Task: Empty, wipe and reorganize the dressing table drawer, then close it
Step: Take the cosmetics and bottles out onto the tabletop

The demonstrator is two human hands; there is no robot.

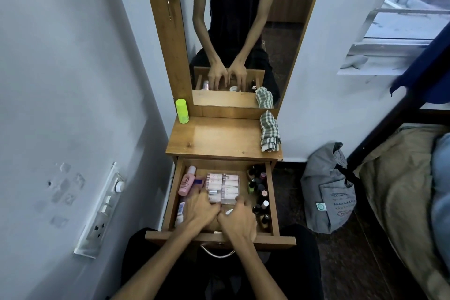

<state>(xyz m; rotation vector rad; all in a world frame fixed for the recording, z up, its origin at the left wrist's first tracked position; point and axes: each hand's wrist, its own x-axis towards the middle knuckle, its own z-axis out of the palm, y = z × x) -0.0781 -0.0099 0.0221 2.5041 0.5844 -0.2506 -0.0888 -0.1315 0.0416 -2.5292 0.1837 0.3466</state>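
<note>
Head view is looking down on a wooden dressing table whose drawer (274, 198) is standing pulled out toward the person. On the far left, a switch panel (101, 212) is sitting on the wall. A lime-green bottle (182, 111) is standing upright at the back left corner of the counter (219, 137).

Inside the drawer, a pink bottle (187, 181) is lying along the left side, with a white tube (180, 212) lying nearer the front below it. The left hand (199, 210) is reaching in palm down, its fingers (198, 196) spreading over the items at the near left edge of a clear case of pale pink tubes (222, 187), which is sitting in the middle of the drawer. Whether those fingers are gripping anything cannot be told. The right hand (237, 221) is resting just beside the left, thumbs nearly touching, its fingers (239, 201) curling against the front right corner of the same case; a firm grip cannot be confirmed. A small white item is lying partly hidden under this hand.

Further right, a cluster of small nail polish bottles (260, 192) is standing along the drawer's right side. A checked cloth (269, 131) is lying crumpled at the counter's right edge. The mirror (238, 31) above is reflecting both hands. A grey bag (326, 190) is slumping on the floor against the wall, and a bed (401, 190) is filling the far right.
</note>
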